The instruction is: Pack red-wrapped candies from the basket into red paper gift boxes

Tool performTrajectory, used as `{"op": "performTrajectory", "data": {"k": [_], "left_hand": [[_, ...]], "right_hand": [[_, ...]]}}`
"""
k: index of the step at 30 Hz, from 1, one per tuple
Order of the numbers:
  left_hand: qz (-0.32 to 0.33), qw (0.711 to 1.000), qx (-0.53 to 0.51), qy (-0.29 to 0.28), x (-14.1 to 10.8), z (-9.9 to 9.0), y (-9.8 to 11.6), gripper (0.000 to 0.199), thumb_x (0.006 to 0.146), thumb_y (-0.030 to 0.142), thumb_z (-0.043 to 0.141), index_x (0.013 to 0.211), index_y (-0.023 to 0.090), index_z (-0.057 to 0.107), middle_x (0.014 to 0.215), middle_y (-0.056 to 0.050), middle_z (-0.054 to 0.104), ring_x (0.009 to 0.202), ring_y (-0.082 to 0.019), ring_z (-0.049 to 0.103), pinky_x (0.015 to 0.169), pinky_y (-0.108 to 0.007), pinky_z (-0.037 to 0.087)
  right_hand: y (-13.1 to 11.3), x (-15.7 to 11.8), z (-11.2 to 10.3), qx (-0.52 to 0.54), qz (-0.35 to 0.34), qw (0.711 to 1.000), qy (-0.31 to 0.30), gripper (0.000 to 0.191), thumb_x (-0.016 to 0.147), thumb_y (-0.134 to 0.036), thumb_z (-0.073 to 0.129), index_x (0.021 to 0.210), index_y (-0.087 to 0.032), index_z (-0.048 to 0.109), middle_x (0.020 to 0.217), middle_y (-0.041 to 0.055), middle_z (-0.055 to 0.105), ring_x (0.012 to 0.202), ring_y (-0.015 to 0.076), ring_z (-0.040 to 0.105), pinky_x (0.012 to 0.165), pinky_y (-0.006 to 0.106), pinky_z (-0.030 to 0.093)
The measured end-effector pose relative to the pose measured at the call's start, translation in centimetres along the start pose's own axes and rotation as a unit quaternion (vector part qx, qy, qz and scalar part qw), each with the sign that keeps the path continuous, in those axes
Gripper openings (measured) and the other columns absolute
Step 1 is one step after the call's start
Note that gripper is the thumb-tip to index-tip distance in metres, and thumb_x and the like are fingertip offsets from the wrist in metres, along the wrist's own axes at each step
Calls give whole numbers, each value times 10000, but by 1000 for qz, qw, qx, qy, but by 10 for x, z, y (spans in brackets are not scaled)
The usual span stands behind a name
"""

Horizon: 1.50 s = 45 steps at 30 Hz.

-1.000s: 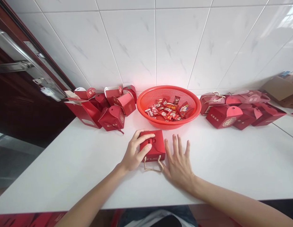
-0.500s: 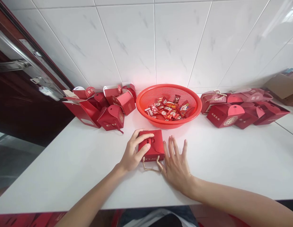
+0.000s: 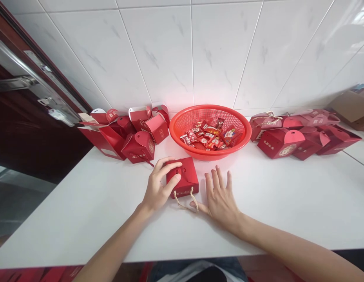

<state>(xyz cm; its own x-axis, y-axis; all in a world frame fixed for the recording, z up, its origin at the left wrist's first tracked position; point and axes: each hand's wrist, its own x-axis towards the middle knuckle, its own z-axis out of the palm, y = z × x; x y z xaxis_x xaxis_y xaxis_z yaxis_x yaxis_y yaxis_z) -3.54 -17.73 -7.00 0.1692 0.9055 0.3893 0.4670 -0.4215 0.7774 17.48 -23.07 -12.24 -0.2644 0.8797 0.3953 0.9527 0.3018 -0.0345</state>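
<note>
A small red gift box with its lid flaps folded over stands on the white table in front of me. From its near side hangs a twisted beige rope handle. My left hand grips the box from the left, thumb and fingers on its top and far side. To the right of the box, my right hand lies with fingers spread against the tabletop; its thumb reaches the rope handle. The hand is apart from the box itself.
Behind the box stands a red plastic basket holding several wrapped candies. Several red boxes are grouped at the left, and more red boxes at the right. A cardboard box sits at the far right, near the tiled wall.
The gift box has shifted left and turned slightly, carried along by my left hand. My right hand has come away from its side, with the thumb now at the rope.
</note>
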Motion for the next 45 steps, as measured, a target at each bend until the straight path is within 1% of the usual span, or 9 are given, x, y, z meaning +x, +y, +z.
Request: {"op": "performTrajectory", "data": {"k": [5,11,20,23,26,28,35,42,45], "left_hand": [[-26,999,-16,28,4,-7,-3,280,881,405,650,1089,251,758,1274,-63,634,1247,-280,594,1109,-421,474],[-44,996,-75,34,7,-9,-3,325,858,430,680,1112,237,742,1266,-74,657,1266,-293,589,1127,-432,451],[-156,964,-200,82,14,-11,-5,422,798,482,706,1126,217,677,1287,-81,689,1304,-320,575,1130,-444,428],[-200,952,-219,81,17,-12,-6,461,769,501,709,1127,212,675,1297,-86,690,1279,-337,594,1093,-447,455],[-229,947,-214,73,19,-12,-7,531,750,527,706,1171,206,662,1326,-93,685,1281,-342,599,1041,-424,489],[-241,946,-210,60,20,-13,-8,548,751,535,702,1188,207,661,1366,-90,668,1298,-339,591,1003,-397,509],[-252,942,-223,13,21,-13,-11,518,799,592,660,1163,226,689,1148,-67,767,1090,-299,707,872,-361,557],[-265,930,-254,-4,26,-14,-13,526,777,596,670,1152,228,703,1148,-81,772,1062,-295,714,890,-379,552],[-261,931,-256,-10,32,-15,-9,539,752,605,695,1128,218,710,1122,-79,775,1066,-304,711,886,-376,557]], "right_hand": [[0,4,-5,104,-39,994,-2,777,994,-708,336,1275,-29,588,1257,254,633,1335,427,485,1146,628,318],[9,12,-15,252,-63,964,-56,655,1027,-663,290,1220,-81,522,1216,225,590,1246,362,505,1093,575,414],[18,21,-43,435,-43,877,-198,809,877,-896,261,1148,-180,523,1187,167,598,1152,307,517,994,491,472],[22,26,-55,462,-30,843,-273,832,830,-949,204,940,-199,548,965,102,647,914,253,568,823,408,493],[24,29,-60,488,1,802,-344,845,770,-999,205,745,-205,493,711,29,587,639,162,498,623,300,410],[24,30,-60,494,11,789,-367,841,774,-996,211,661,-204,469,623,12,546,577,138,465,583,280,370],[19,32,-59,469,29,790,-393,769,912,-856,306,594,-187,513,537,9,534,565,138,512,629,274,396],[20,30,-59,444,-7,797,-409,791,922,-855,269,575,-184,501,561,14,555,535,124,470,607,277,356],[18,31,-58,397,-12,826,-401,782,941,-841,221,542,-194,405,550,10,519,514,119,413,595,283,313]]}}
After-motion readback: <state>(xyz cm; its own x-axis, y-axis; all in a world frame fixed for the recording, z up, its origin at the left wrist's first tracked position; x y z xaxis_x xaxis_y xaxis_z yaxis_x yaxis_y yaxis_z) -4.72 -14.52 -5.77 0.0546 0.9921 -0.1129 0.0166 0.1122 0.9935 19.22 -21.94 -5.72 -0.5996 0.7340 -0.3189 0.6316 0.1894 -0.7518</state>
